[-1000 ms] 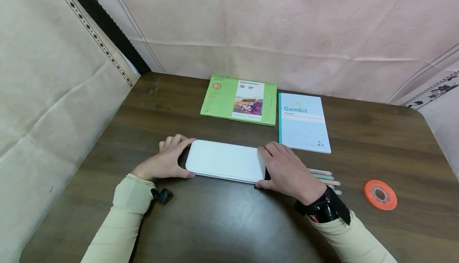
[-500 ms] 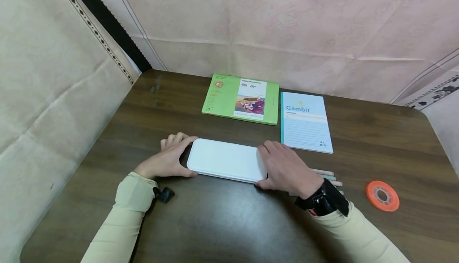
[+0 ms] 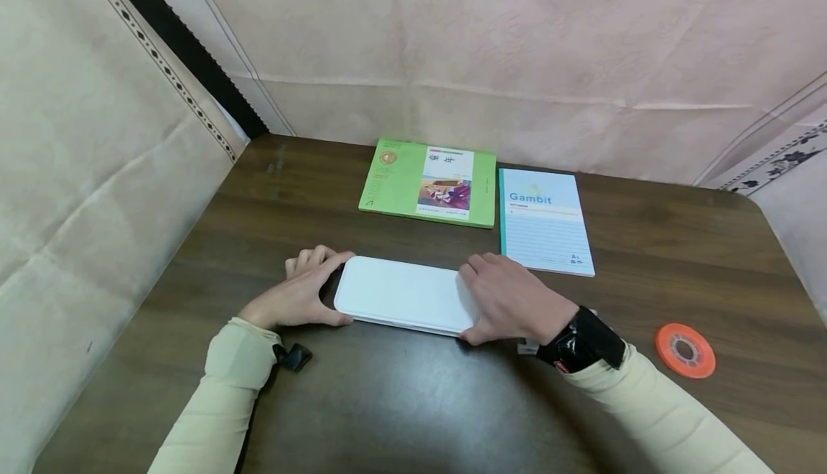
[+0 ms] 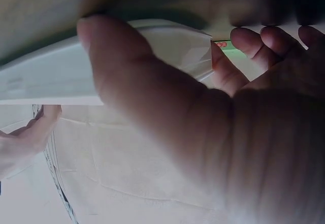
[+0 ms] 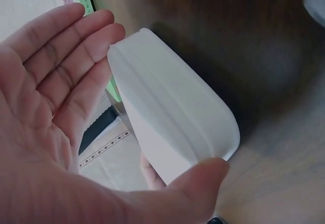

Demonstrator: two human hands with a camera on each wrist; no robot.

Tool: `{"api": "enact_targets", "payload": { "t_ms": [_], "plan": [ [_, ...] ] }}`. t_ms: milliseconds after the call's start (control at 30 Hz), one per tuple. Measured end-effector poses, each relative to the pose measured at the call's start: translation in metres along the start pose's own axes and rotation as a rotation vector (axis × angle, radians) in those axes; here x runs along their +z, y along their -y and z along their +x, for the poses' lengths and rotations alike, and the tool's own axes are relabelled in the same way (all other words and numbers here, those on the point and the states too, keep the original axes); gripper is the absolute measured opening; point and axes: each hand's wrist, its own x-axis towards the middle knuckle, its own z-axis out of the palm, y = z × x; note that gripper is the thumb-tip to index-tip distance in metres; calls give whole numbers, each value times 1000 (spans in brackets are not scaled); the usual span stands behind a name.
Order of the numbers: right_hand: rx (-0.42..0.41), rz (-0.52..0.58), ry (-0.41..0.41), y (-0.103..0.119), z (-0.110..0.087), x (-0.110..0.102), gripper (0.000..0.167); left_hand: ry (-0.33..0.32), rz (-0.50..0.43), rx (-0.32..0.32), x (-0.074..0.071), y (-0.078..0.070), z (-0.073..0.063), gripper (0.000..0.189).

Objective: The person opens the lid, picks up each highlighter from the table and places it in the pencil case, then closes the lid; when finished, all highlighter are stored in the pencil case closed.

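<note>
The white case (image 3: 400,291) lies between both hands over the dark table (image 3: 413,402); whether its underside touches the wood cannot be told. Its long axis runs from hand to hand, the right end angled slightly nearer the person, and neither hand is closer. The left hand (image 3: 300,294) and right hand (image 3: 510,298) each pinch one end, thumb on the near edge, fingertips at the far one. Beyond the case lie a green book (image 3: 390,187) and a Gambit notebook (image 3: 549,233); well off its right end, an orange ring (image 3: 685,368).
</note>
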Motion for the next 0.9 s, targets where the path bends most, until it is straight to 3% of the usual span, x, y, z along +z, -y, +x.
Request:
{"api": "enact_targets", "payload": {
  "t_ms": [233,467,667,900],
  "plan": [
    [-40,-20,23,-1,2,-5,79,13,-10,-19,2,1,-1,103],
    [-31,79,84,-7,1,-12,75,-23,-33,8,3,3,-1,104],
    [18,332,137,-24,-3,-17,61,-27,-51,14,5,3,-3,103],
    [54,665,-18,-45,-5,-25,25,-32,-25,7,5,0,-3,96]
  ]
}}
